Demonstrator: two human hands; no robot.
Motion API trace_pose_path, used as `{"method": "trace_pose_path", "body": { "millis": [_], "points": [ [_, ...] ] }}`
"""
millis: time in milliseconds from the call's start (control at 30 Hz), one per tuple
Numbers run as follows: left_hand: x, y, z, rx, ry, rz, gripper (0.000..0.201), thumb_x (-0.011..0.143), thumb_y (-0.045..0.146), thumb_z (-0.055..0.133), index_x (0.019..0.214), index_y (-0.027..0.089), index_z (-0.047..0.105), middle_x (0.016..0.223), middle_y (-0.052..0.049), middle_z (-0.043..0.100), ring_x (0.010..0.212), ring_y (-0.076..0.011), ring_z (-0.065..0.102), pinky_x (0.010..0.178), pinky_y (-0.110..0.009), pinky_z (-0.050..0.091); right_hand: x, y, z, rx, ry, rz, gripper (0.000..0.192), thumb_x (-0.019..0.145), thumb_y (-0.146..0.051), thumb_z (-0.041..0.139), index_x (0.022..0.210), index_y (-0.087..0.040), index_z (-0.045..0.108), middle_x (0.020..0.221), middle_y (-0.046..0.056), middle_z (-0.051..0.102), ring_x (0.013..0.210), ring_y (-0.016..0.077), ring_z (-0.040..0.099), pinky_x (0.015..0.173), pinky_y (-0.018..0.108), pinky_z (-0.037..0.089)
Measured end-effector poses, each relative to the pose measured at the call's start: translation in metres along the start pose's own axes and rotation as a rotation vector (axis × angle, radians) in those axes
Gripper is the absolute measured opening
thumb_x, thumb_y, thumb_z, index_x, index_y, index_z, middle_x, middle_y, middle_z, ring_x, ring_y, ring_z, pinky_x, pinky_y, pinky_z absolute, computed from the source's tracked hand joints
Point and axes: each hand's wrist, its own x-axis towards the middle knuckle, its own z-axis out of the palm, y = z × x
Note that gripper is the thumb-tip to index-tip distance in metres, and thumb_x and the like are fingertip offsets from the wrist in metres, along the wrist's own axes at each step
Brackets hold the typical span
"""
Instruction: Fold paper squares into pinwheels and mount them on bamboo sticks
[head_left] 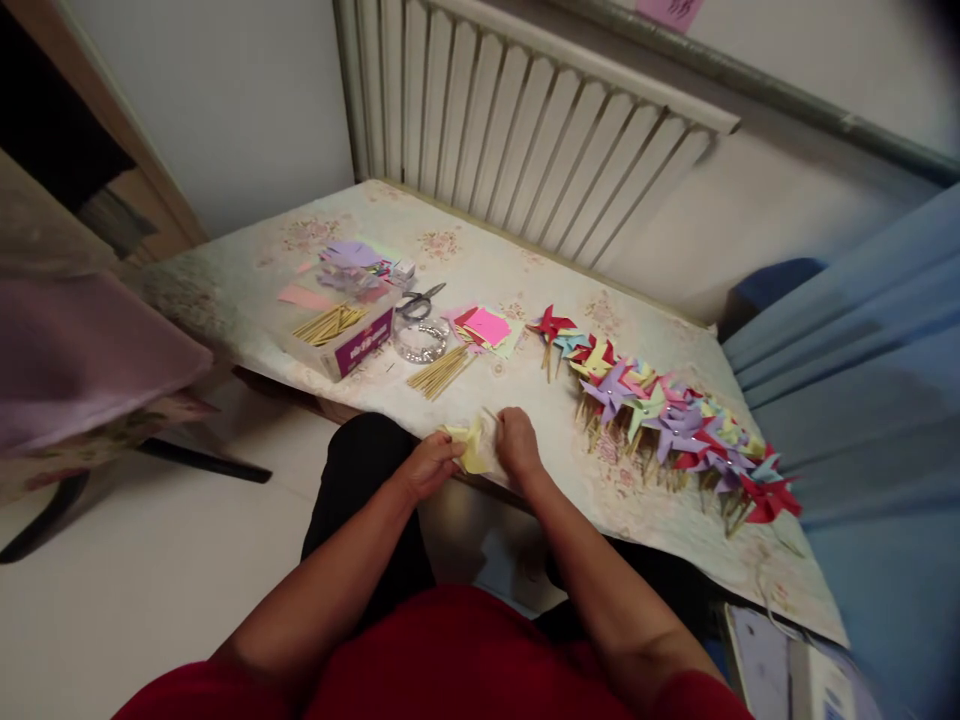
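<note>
From the head camera, your left hand (429, 466) and your right hand (516, 447) meet at the near edge of the table with the pale floral cloth (525, 275), and between them sits a folded pale-yellow paper pinwheel piece (472, 447). Your left hand's fingers are curled closed on the paper's 9 o'clock side, gripping it; your right hand is bunched tight at its 3 o'clock side, touching the paper, with a thin wooden stick (490, 413) poking out at 12 o'clock from the fingers, though you cannot tell exactly how the stick is pinched. At 12 o'clock from your hands lies a loose bundle of wooden sticks (441, 372), and just beyond it a roll of clear tape (420, 340) with grey-handled scissors (420, 301) touching its far side. At 11 o'clock stands an open cardboard box with a purple side panel (352, 345), holding more sticks and scraps of lilac and pink paper. At 12 to 1 o'clock rests a small stack of pink, red and green paper squares (486, 328). From 1 o'clock sweeping to 3 o'clock runs a long row of finished paper pinwheels on sticks (660, 410), red, purple, yellow, teal and green, overlapping one another. A white ribbed radiator (525, 110) stands behind the table at 12 o'clock, and blue fabric (870, 330) hangs at 3 o'clock.
</note>
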Motion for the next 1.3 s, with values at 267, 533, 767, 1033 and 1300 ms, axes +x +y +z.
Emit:
{"method": "trace_pose_path", "body": {
  "millis": [267,533,767,1033,1300],
  "points": [
    [0.005,-0.003,-0.005,0.056,0.063,-0.013,0.029,0.064,0.029,0.085,0.086,0.014,0.073,0.083,-0.009,0.076,0.092,-0.0273,0.072,0.081,-0.033,0.056,-0.041,-0.005,-0.068,1.173,0.195,0.465,0.043,0.069,-0.024,0.054,0.111,-0.02,0.061,0.074,-0.005,0.06,0.047,0.0092,0.046,0.043,0.022,0.032],
    [0.008,-0.004,-0.008,0.068,0.073,0.0,0.031,0.064,0.023,0.085,0.09,0.011,0.074,0.086,-0.01,0.077,0.077,-0.021,0.072,0.071,-0.027,0.056,-0.052,-0.039,-0.139,1.355,0.244,0.452,0.033,0.075,-0.028,0.063,0.106,-0.019,0.062,0.068,-0.006,0.059,0.04,0.0043,0.035,0.037,0.018,0.019],
    [0.01,-0.007,-0.011,0.077,0.066,-0.005,0.032,0.065,0.024,0.084,0.092,0.011,0.074,0.088,-0.01,0.077,0.083,-0.0239,0.073,0.077,-0.03,0.058,-0.056,-0.049,-0.154,1.288,0.363,0.497,0.023,0.071,-0.029,0.062,0.091,-0.018,0.063,0.059,-0.007,0.057,0.036,0.0031,0.033,0.036,0.018,0.016],
    [0.013,-0.007,-0.011,0.054,0.071,0.001,0.032,0.065,0.02,0.085,0.092,0.008,0.073,0.086,-0.012,0.077,0.076,-0.0212,0.073,0.074,-0.029,0.059,-0.059,-0.051,-0.16,1.266,0.426,0.549,0.015,0.069,-0.031,0.065,0.069,-0.018,0.058,0.047,-0.009,0.049,0.034,0.0032,0.031,0.036,0.018,0.016],
    [0.011,-0.006,-0.008,0.064,0.074,0.0,0.033,0.064,0.023,0.087,0.092,0.01,0.075,0.085,-0.01,0.077,0.074,-0.0189,0.071,0.071,-0.025,0.057,-0.062,-0.049,-0.162,1.345,0.421,0.561,0.022,0.069,-0.035,0.067,0.064,-0.019,0.054,0.045,-0.009,0.048,0.033,0.0031,0.029,0.036,0.019,0.013]
  ]
}}
